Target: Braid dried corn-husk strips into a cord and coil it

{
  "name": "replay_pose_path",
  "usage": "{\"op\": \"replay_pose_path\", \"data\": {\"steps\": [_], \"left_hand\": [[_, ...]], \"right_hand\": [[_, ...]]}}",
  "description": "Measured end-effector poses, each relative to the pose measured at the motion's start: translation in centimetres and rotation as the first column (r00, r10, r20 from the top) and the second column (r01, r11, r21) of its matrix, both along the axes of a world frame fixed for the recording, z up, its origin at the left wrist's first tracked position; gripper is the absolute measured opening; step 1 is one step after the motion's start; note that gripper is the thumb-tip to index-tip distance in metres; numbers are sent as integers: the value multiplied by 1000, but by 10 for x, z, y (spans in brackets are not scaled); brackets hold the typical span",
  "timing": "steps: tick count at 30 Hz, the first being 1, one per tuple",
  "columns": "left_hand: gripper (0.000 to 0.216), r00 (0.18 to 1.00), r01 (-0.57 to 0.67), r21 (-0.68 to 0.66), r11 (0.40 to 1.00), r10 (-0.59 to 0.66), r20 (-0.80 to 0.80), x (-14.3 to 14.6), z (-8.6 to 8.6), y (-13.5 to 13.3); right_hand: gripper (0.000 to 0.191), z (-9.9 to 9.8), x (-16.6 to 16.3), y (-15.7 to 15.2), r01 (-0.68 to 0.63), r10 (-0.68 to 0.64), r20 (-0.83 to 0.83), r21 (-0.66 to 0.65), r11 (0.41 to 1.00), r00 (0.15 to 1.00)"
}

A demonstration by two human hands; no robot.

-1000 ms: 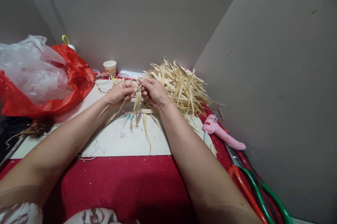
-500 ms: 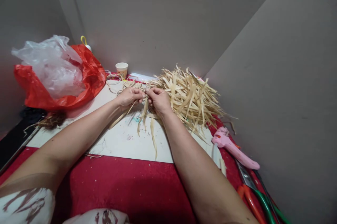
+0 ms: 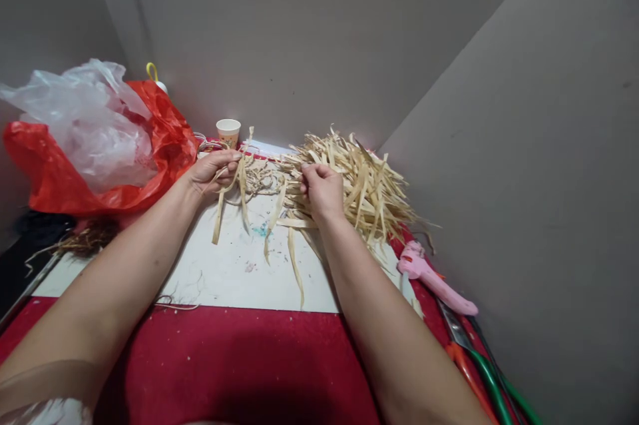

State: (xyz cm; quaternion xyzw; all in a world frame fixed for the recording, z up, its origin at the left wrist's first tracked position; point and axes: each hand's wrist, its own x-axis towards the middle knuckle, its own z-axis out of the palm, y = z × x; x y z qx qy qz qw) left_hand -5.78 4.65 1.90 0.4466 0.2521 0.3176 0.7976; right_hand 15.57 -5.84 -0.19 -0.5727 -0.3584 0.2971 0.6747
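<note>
My left hand [image 3: 213,172] is closed on a few dried leaf strips [image 3: 243,192], pinched between thumb and fingers. One end sticks up above the fingertips and the others hang down over the board. My right hand [image 3: 324,192] is closed, its fingertips at the left edge of a big heap of dried leaf strips [image 3: 369,188]. What those fingers pinch, if anything, is hidden among the strips. Between the hands lies a tangle of twisted pale cord [image 3: 258,178]. Loose strips [image 3: 294,265] trail over the white board [image 3: 219,282] below.
A red plastic bag [image 3: 170,125] with clear plastic [image 3: 94,125] stands at left. Behind my left hand is a paper cup [image 3: 228,134]. At right lie a pink glue gun [image 3: 439,285] and shears with orange and green handles [image 3: 486,372]. Grey walls enclose the red-covered table [image 3: 239,358].
My hands, together before, have moved apart. The left went left and lifted strips with it; the right shifted slightly right to the heap. The view has also shifted a little.
</note>
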Motion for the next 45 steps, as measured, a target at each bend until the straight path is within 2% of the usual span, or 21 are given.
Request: {"op": "replay_pose_path", "data": {"steps": [3,5,7,10,12,14,18,23,27,31,36,45], "left_hand": [[24,998,2,-27,1000,0,55,-3,-5,4],[23,997,3,-41,999,0,79,-4,-7,7],[21,997,15,-60,998,-10,82,-5,-8,8],[18,997,29,-78,997,-23,78,-6,-9,9],[18,996,31,-74,997,-25,84,-6,-9,8],[18,995,36,-70,997,-30,96,-7,-9,8],[18,991,85,-63,994,-78,111,-6,-11,5],[15,988,120,-56,991,-114,99,-1,-13,0],[16,986,154,-50,987,-149,79,2,-14,-1],[16,986,157,-47,987,-154,69,4,-16,-3],[16,990,138,-61,988,-136,42,7,-13,-7],[16,992,126,-70,990,-126,2,10,-11,-6]], "right_hand": [[18,1,-2,13,65,-44,302,-59,996,952],[14,2,-3,23,78,7,462,-164,983,887],[11,5,-5,30,58,101,527,-278,959,844],[15,12,-9,25,-104,240,421,-321,941,875],[21,18,-13,14,-269,342,263,-275,923,902],[30,20,-15,0,-408,441,116,-229,884,890],[35,7,-10,-17,-525,531,-43,-240,817,846],[33,-13,-1,-17,-560,552,-113,-275,781,826],[33,-14,-1,-20,-582,553,-182,-271,767,813],[32,-16,-5,-24,-573,545,-175,-280,771,820],[27,-20,-8,-19,-579,568,-116,-182,795,815],[35,-12,-10,-10,-492,482,-168,-17,871,860]]}}
